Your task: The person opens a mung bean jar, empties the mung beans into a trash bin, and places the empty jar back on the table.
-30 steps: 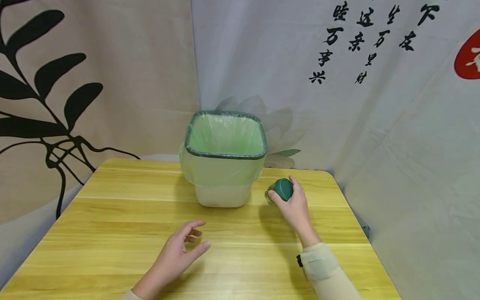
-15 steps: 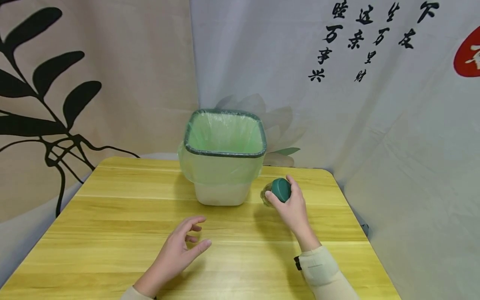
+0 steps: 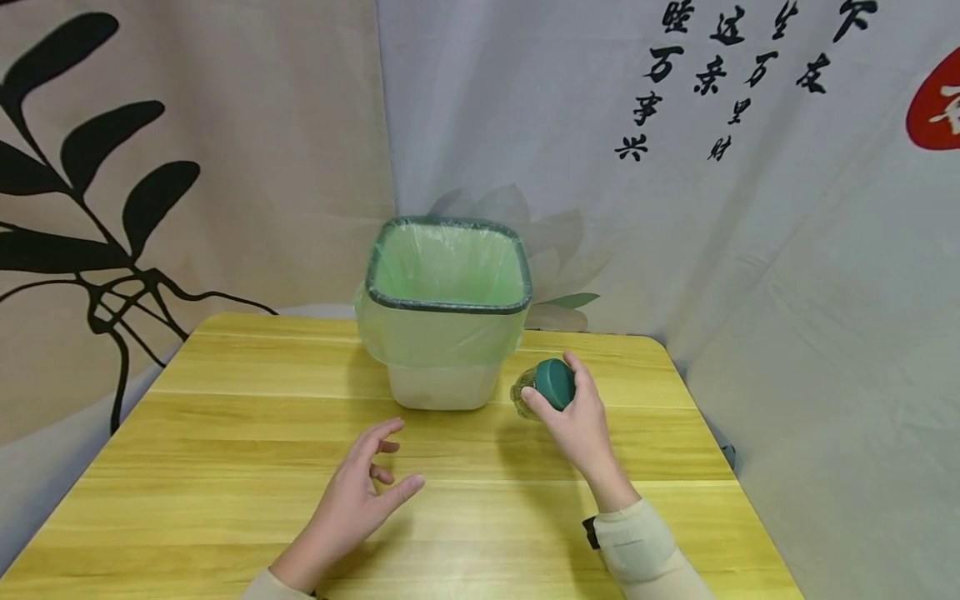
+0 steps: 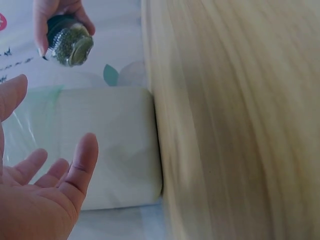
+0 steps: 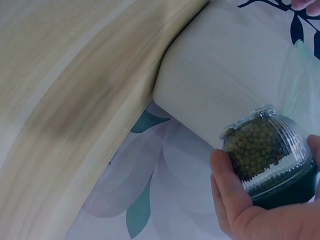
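My right hand [image 3: 581,421] grips a small clear ribbed jar [image 5: 260,147] with a dark green lid [image 3: 555,384]. Small round greenish beads or beans fill much of the jar, as the right wrist view shows. It is tilted, lid toward me and base pointing away to the left, held above the table. My left hand [image 3: 360,492] hovers at the front with fingers loosely spread and nothing in them. Beyond both hands stands a white bin [image 3: 442,387] lined with a pale green bag [image 3: 442,337], a dark green rim around its top; the jar is right of it.
The yellow wood-grain table [image 3: 247,467] runs up to a fabric backdrop [image 3: 510,100] printed with black characters and leaves. Its rounded far corners lie left and right of the bin. Another cloth [image 3: 825,333] hangs along the right side.
My right hand has shifted the jar a little left, and the jar is tipped further so more of its side shows. The left hand has hardly moved.
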`<state>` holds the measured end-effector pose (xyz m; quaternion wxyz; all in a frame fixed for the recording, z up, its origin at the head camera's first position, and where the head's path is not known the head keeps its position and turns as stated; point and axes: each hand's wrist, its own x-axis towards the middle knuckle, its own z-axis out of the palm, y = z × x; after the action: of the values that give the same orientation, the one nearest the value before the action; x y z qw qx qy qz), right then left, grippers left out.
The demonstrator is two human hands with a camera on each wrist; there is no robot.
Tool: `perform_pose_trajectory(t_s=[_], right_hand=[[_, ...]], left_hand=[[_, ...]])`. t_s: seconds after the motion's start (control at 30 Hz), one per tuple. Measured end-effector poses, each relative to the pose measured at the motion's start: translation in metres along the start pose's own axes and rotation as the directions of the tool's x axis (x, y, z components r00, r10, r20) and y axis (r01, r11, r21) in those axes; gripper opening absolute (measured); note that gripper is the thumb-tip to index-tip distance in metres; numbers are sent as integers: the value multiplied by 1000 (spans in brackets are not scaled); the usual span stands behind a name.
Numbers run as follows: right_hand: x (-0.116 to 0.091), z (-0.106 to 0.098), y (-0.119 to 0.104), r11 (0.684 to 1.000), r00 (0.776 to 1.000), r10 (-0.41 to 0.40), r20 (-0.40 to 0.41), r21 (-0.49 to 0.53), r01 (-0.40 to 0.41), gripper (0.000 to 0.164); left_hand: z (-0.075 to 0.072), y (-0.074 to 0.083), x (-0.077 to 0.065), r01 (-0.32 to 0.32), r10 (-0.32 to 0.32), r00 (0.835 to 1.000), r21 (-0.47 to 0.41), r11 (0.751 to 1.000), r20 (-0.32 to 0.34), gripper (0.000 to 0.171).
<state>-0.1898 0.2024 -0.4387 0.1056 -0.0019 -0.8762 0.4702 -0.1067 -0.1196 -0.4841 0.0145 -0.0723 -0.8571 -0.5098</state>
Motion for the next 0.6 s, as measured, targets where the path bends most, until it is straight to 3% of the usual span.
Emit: perform_pose_trajectory(t_s=[0.6], right_hand=[[-14, 9, -15, 999, 999, -21, 26, 38, 20, 94]], left_hand=[[6, 2, 10, -125, 126, 992, 32, 992, -24, 89]])
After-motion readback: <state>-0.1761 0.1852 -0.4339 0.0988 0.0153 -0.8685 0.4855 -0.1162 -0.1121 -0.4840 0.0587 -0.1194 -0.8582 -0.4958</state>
